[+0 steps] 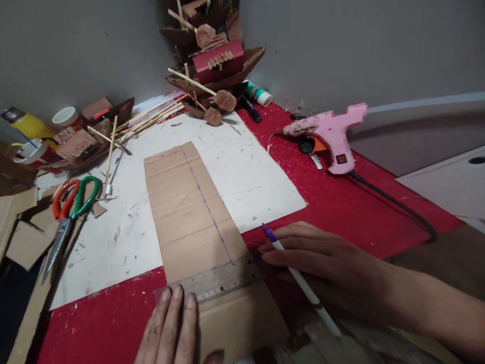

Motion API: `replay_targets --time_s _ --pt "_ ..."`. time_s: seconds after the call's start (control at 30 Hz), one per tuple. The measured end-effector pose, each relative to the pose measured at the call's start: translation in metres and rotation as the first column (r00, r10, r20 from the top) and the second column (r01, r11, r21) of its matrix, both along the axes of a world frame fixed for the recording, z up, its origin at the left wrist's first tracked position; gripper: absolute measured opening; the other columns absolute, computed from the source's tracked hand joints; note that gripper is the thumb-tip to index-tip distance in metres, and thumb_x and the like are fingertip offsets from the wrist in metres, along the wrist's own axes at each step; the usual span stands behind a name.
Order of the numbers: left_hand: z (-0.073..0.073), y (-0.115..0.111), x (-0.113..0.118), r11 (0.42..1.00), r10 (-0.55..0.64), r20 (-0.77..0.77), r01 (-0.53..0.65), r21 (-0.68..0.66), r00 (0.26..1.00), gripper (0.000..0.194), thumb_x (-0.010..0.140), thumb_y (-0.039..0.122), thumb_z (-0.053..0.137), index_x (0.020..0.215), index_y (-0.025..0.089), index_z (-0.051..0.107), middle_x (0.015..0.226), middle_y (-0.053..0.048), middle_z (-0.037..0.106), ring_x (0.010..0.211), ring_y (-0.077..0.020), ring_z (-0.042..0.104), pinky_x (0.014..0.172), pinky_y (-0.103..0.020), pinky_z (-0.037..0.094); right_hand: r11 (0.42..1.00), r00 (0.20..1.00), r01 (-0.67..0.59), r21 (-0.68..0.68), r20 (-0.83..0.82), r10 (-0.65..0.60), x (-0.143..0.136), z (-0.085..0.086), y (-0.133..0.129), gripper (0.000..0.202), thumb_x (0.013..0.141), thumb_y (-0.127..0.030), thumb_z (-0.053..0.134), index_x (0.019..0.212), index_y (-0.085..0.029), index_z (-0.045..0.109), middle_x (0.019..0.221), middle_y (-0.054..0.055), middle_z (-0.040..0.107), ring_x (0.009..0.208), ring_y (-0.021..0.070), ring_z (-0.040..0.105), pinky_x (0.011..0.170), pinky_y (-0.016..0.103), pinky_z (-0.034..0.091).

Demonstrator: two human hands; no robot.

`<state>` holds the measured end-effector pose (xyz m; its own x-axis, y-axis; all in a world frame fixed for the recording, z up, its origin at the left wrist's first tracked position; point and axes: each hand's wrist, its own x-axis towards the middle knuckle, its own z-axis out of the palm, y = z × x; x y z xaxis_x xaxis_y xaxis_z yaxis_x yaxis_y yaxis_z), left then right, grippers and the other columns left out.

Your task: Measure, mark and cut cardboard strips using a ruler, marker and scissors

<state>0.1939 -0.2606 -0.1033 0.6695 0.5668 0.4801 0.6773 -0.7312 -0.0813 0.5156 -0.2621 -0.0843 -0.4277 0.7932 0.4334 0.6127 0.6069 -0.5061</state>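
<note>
A long piece of cardboard (182,202) lies partly on a white sheet and partly on the red cloth. Along its right side runs a drawn purple line. Across its nearer part lies a clear ruler (227,278), and the fingers of my left hand (170,323) rest flat on the ruler's left end and the cardboard. My right hand (322,258), just right of the cardboard, holds a white pen (299,280) with a purple tip pointing away from me. The pen tip is off the cardboard.
Orange-and-green-handled scissors (70,217) lie left, by cardboard scraps (30,242). Thin wooden sticks (151,119) and cardboard boat models (215,65) stand at the back. A pink glue gun (329,134) with a black cord rests right on the red cloth (337,212). The white sheet (121,242) spans the middle.
</note>
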Motion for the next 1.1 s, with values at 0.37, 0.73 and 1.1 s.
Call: replay_targets --time_s 0.37,0.73,1.1 --pt "0.005 -0.004 0.0 0.998 -0.015 -0.133 0.008 -0.055 0.991 0.073 0.085 0.056 0.057 0.143 0.013 0.044 0.139 -0.023 0.049 0.137 -0.0347 0.036 0.113 -0.042 0.026 0.995 0.999 -0.013 -0.095 -0.053 0.008 -0.001 -0.003 -0.002 0.044 0.086 0.001 0.052 0.123 -0.022 0.05 0.106 0.009 0.065 0.097 0.0186 0.059 0.083 0.032 0.049" --pt "0.004 -0.005 -0.002 0.995 -0.024 -0.1 0.014 -0.101 0.995 0.072 0.084 0.048 0.062 0.144 0.014 0.042 0.139 -0.019 0.052 0.139 -0.0315 0.035 0.115 -0.039 0.023 0.996 0.997 -0.01 -0.092 -0.077 0.003 -0.003 0.004 0.002 0.031 0.092 -0.009 0.049 0.118 -0.025 0.051 0.095 0.006 0.067 0.082 0.0165 0.061 0.073 0.029 0.048" --pt "-0.002 -0.004 0.002 0.994 -0.065 -0.03 0.062 -0.089 0.997 0.072 0.085 0.041 0.062 0.144 0.008 0.04 0.127 -0.015 0.064 0.14 -0.0241 0.034 0.117 -0.036 0.022 0.98 0.995 -0.043 -0.192 -0.097 0.025 -0.002 0.003 0.0 0.036 0.09 -0.007 0.051 0.118 -0.028 0.05 0.095 0.003 0.064 0.082 0.0155 0.057 0.075 0.029 0.045"
